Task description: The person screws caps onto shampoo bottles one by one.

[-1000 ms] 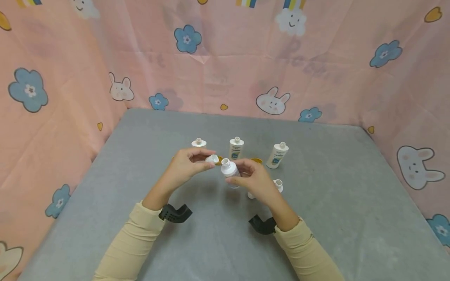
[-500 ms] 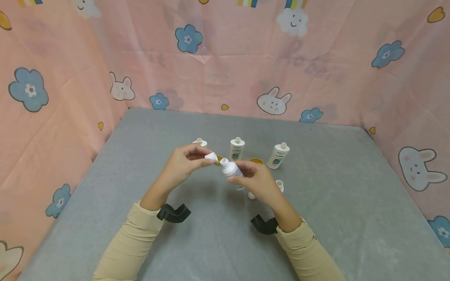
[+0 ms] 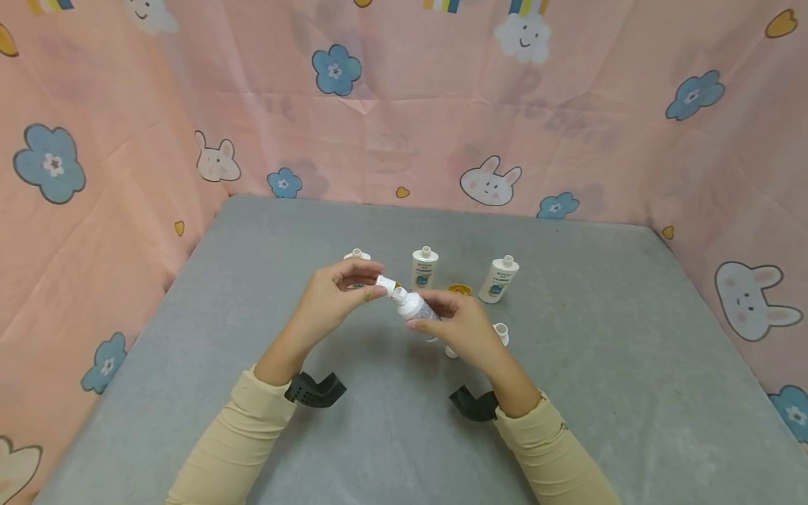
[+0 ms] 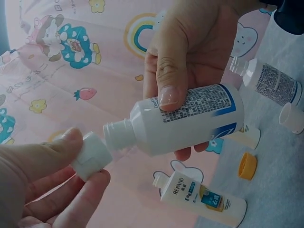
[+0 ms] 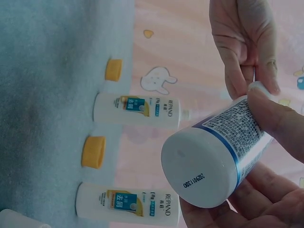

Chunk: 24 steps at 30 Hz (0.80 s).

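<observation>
- While the left hand (image 3: pixel 331 291) pinches a white cap (image 4: pixel 91 157), the right hand (image 3: pixel 463 319) grips a tilted white bottle (image 4: pixel 190 118) above the worktop (image 3: pixel 366 435).
- The cap sits just beside the bottle's neck (image 4: pixel 119 134).
- Behind, three pale bottles (image 3: pixel 499 280) stand near yellow caps (image 3: pixel 460 288).

Uncapped white bottle (image 4: pixel 185 124), tilted aloft, threaded neck (image 4: pixel 119 135) just beside white cap (image 4: pixel 93 155)

Far bottle (image 3: pixel 357 257) mostly hidden behind left fingers (image 3: pixel 362 268); fine print (image 4: pixel 202 102) on held bottle (image 4: pixel 183 126), beside right thumb (image 4: pixel 170 78), too small to read
</observation>
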### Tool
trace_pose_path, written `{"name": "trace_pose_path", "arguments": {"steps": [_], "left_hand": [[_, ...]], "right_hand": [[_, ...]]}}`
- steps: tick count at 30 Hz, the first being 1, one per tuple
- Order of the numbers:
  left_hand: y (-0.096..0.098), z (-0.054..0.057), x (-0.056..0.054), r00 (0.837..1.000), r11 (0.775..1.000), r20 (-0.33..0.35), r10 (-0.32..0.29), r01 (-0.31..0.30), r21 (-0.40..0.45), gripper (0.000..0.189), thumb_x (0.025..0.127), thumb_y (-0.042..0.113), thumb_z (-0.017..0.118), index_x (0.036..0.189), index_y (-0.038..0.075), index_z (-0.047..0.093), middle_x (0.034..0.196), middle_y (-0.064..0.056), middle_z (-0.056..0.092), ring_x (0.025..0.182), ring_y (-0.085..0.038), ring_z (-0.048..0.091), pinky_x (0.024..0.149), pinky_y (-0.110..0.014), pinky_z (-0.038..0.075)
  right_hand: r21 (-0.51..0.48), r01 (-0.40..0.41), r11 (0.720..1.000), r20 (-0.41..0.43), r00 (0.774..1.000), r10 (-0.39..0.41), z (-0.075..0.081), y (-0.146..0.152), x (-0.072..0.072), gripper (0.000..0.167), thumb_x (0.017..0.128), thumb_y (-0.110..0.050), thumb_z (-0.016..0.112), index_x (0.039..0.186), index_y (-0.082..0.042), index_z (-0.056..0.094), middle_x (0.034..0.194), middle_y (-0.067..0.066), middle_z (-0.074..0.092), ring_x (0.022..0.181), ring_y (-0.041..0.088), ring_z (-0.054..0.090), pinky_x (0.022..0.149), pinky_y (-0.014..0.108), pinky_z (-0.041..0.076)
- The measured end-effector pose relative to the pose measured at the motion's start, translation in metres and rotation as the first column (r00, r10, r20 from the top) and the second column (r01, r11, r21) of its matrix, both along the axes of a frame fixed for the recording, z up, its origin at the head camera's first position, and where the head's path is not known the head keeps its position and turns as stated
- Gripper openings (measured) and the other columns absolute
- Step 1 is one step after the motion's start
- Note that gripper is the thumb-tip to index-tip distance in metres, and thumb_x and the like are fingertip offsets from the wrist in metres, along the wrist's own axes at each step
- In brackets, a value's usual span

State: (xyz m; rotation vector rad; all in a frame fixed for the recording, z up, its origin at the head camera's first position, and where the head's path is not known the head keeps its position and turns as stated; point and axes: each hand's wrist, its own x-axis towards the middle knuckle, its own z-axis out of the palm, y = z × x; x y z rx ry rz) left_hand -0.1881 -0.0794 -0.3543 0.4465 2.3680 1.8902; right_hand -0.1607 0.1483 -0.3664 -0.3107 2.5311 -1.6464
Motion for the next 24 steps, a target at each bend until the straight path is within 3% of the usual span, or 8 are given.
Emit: {"name": "trace_pose_path", "arguments": {"steps": [7, 17, 24], "left_hand": [[0.0019, 0.0011, 0.0020, 0.999, 1.000, 0.035, 0.009, -0.010, 0.026, 0.028, 0.084, 0.016, 0.080, 0.110, 0.006, 0.075, 0.112, -0.008, 0.073, 0.095, -0.017, 0.069, 0.081, -0.025, 0.059], [0.0044, -0.0003, 0.0051, 1.000, 1.000, 0.009, -0.016, 0.016, 0.017, 0.029, 0.083, 0.016, 0.081, 0.111, 0.008, 0.075, 0.117, -0.005, 0.071, 0.100, -0.015, 0.070, 0.085, -0.027, 0.060], [0.0086, 0.0006, 0.0063, 0.999, 0.999, 0.016, -0.036, 0.036, 0.014, 0.032, 0.083, 0.014, 0.081, 0.112, 0.004, 0.074, 0.117, -0.008, 0.070, 0.106, -0.023, 0.069, 0.086, -0.028, 0.060]], "right_hand": [[0.031, 0.004, 1.000, 0.008, 1.000, -0.004, 0.0019, 0.0002, 0.0020, 0.043, 0.080, -0.013, 0.083, 0.120, -0.003, 0.071, 0.116, 0.015, 0.072, 0.113, 0.030, 0.068, 0.086, 0.036, 0.059], [0.053, 0.001, 0.999, 0.004, 1.000, -0.001, 0.0021, -0.0005, 0.0029, 0.043, 0.081, -0.015, 0.083, 0.120, -0.004, 0.071, 0.117, 0.014, 0.071, 0.113, 0.030, 0.068, 0.086, 0.037, 0.059], [0.061, -0.006, 0.998, 0.010, 1.000, 0.006, 0.0020, -0.0009, 0.0023, 0.042, 0.082, -0.017, 0.082, 0.120, -0.004, 0.071, 0.117, 0.015, 0.071, 0.111, 0.030, 0.068, 0.082, 0.035, 0.060]]}}
